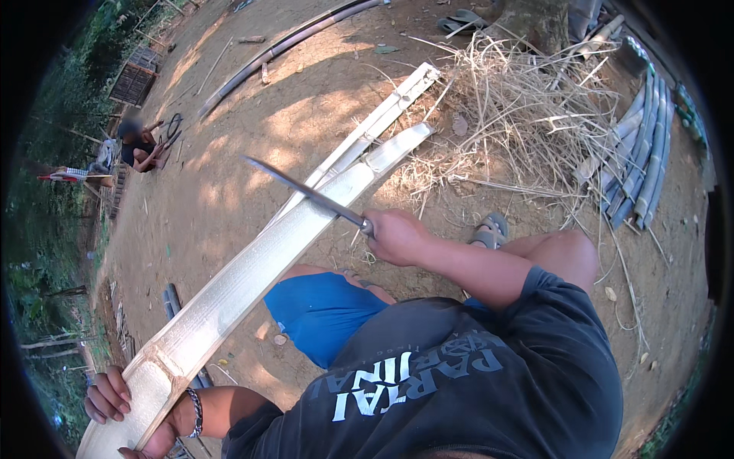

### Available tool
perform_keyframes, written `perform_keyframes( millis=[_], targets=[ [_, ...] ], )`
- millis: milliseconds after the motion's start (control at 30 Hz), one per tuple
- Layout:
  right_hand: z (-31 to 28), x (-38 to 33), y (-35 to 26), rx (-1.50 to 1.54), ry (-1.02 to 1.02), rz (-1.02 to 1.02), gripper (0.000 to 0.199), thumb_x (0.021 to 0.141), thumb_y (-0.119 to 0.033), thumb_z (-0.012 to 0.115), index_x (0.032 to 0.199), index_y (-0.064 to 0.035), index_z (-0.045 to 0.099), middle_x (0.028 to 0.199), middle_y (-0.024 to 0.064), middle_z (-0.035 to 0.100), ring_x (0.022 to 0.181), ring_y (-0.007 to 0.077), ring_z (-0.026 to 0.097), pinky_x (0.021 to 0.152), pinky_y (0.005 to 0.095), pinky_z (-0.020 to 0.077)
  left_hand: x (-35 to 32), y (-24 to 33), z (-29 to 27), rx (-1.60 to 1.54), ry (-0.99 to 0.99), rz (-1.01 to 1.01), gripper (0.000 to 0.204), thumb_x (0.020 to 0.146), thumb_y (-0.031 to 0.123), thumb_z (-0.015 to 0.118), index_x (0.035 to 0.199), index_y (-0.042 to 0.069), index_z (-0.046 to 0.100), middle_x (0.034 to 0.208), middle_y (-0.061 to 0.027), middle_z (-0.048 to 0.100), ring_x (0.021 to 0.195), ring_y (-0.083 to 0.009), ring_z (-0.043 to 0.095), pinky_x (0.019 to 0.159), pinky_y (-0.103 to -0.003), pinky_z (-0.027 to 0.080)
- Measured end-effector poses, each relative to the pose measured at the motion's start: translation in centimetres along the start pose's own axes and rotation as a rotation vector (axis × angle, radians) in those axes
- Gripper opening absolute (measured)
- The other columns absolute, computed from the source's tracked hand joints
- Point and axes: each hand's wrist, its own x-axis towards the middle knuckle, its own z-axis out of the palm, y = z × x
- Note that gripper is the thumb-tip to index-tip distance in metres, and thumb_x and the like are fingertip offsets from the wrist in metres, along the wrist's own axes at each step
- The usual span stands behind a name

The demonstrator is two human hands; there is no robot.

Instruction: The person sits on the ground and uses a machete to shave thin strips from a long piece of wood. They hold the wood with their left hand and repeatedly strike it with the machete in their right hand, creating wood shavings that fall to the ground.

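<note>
A long split bamboo length [252, 271], pale hollow side up, slants from the lower left toward the upper middle. My left hand [111, 398] is wrapped round its near end, just below a node; a braided bracelet circles that wrist. My right hand [399, 237] grips the handle of a machete [306, 190]. Its long dark blade crosses over the bamboo, tip pointing to the upper left. Whether the edge touches the bamboo I cannot tell. Another split bamboo piece [401, 96] lies partly under the far end of the held one.
A heap of bamboo shavings [520, 115] covers the ground at the upper right, beside a tree trunk [535, 23]. Several dark bamboo poles [650, 153] lie farther right. A long curved pole [275, 53] lies ahead. Another person [139, 149] crouches at the far left.
</note>
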Motion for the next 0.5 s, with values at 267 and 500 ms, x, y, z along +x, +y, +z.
perform_keyframes(
  millis=[267, 500],
  targets=[
    [0.0, 2.4, 6.9, 0.006, 0.019, 0.264, 0.018, 0.082, -0.014, 0.056, 0.097, -0.0041, 0.058, 0.09, 0.0186, 0.066, 0.088, 0.0379, 0.064, 0.081, 0.0479, 0.0496, 0.2, -1.5, 0.0, -0.027, 0.087, 0.033, 0.046, 0.046, 0.023, 0.063, 0.083, 0.007, 0.039, 0.07, -0.002, 0.037, 0.062, -0.0141, 0.035, 0.064, -0.029, 0.029],
    [0.1, 3.8, 12.7, -0.134, 0.006, 0.292, 0.019, 0.083, -0.014, 0.055, 0.099, -0.0053, 0.061, 0.093, 0.0191, 0.067, 0.091, 0.0364, 0.065, 0.081, 0.0467, 0.0512, 0.1, -2.0, 1.0, -0.117, 0.021, 0.004, 0.044, 0.048, 0.02, 0.063, 0.083, 0.007, 0.039, 0.071, -0.0025, 0.036, 0.063, -0.0145, 0.035, 0.064, -0.029, 0.03]
  ],
)
